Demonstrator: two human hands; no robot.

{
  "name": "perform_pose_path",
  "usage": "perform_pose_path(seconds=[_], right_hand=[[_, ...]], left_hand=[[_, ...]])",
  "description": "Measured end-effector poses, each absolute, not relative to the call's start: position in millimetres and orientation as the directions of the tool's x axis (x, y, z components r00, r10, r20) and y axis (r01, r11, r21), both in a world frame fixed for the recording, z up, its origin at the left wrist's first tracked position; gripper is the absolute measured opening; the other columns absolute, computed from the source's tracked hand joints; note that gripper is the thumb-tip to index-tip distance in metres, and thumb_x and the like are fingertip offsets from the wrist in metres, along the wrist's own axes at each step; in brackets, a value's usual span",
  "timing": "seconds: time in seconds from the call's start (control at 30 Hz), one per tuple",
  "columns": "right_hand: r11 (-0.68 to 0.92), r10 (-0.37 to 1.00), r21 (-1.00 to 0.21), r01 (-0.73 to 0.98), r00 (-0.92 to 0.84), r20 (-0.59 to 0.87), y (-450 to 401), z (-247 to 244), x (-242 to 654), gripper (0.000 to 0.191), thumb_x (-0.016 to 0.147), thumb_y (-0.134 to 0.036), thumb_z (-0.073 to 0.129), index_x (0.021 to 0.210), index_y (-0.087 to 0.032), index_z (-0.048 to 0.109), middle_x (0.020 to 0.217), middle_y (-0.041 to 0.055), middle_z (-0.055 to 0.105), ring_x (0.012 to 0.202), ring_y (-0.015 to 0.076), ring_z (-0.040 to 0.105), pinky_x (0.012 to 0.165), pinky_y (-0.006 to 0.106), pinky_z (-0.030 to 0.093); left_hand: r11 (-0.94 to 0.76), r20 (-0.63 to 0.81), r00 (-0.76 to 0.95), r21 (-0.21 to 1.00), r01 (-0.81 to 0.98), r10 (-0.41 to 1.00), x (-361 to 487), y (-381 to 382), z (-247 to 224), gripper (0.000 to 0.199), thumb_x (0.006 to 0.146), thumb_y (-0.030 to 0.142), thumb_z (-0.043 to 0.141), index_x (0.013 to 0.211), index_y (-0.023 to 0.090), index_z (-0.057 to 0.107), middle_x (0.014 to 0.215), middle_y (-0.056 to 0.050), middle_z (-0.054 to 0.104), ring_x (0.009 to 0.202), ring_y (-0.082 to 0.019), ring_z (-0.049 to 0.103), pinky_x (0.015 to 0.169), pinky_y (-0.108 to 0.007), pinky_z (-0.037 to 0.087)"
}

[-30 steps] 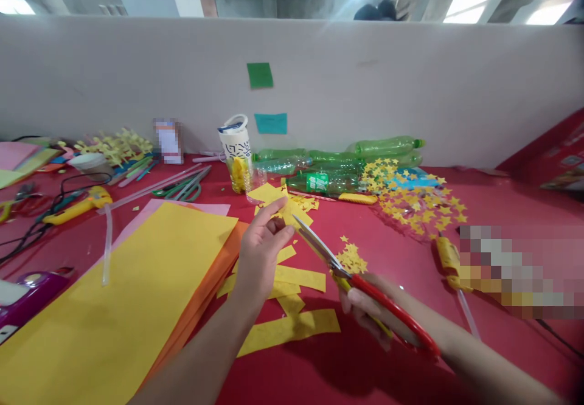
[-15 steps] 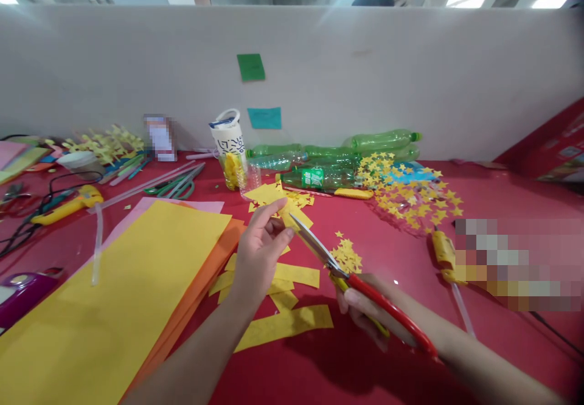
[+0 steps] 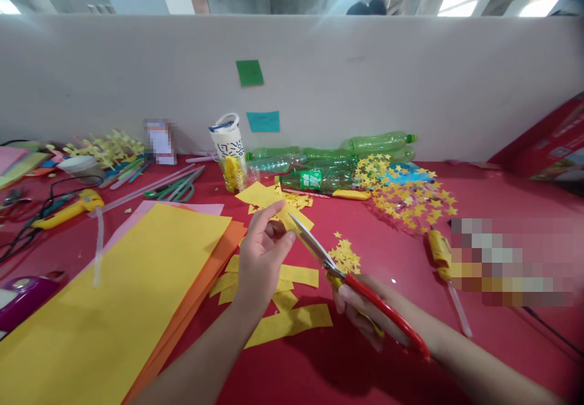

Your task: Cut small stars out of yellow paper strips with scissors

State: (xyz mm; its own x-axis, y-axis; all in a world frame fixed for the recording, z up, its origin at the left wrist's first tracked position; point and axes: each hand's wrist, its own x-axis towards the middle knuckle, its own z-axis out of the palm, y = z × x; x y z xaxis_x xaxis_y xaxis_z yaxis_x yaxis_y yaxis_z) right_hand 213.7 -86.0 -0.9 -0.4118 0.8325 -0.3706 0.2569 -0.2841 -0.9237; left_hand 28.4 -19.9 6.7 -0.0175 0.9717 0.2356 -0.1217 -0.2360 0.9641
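Note:
My left hand [image 3: 260,256] pinches a small yellow felt-like piece [image 3: 286,220] between thumb and fingers. My right hand [image 3: 360,308] is wrapped round the red and yellow handles of a pair of scissors [image 3: 374,295]. Their metal blades point up and to the left, with the tips at the yellow piece; whether they are cutting into it I cannot tell. Beneath my left hand lie several yellow strips [image 3: 292,325]. A small pile of yellow stars [image 3: 345,255] sits just beyond the scissors. Yellow offcuts [image 3: 260,193] lie behind my left fingertips.
Large yellow sheets [image 3: 118,283] overlap orange ones [image 3: 223,253] at the left. Green plastic bottles [image 3: 328,177] and a white tumbler [image 3: 228,140] line the wall. More stars [image 3: 410,195] spread at the back right. Yellow glue guns [image 3: 440,253] lie at both sides, with cords.
Both hands keep nearly the same pose, the scissors still at the yellow piece. The whole view has shifted slightly.

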Motion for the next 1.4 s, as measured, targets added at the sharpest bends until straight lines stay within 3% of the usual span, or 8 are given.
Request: perform_pose_path(seconds=[0.4,0.77,1.4], right_hand=[[-0.303,0.837,-0.936,0.178,-0.419,-0.351,-88,-8,211,0.039,0.085,-0.053,0.041,0.079,-0.015,0.049,0.046,-0.0095,0.036,0.033,0.0034,0.038,0.033,0.014,0.034],[-0.319,0.854,-0.941,0.111,-0.396,-0.336,-96,-7,197,0.046,0.079,-0.062,0.040,0.074,-0.016,0.045,0.045,-0.0103,0.035,0.030,0.0024,0.035,0.031,0.013,0.032],[-0.347,0.854,-0.915,0.205,-0.334,-0.399,-96,-9,199,0.047,0.078,-0.065,0.038,0.071,-0.018,0.041,0.045,-0.0101,0.032,0.031,0.0027,0.033,0.030,0.013,0.028]], left_hand=[[-0.208,0.220,0.035,0.954,-0.216,0.975,33,-23,7,0.043,0.076,0.016,0.055,0.117,0.025,0.045,0.082,0.000,0.052,0.078,-0.011,0.050,0.070,-0.024,0.043],[-0.248,0.233,-0.096,0.943,-0.221,0.968,40,-28,6,0.033,0.074,0.015,0.058,0.104,0.021,0.046,0.076,0.000,0.051,0.073,-0.012,0.052,0.065,-0.023,0.044],[-0.233,0.219,-0.084,0.944,-0.234,0.972,39,-28,8,0.034,0.073,0.013,0.058,0.104,0.022,0.047,0.074,0.001,0.050,0.072,-0.011,0.052,0.064,-0.022,0.044]])
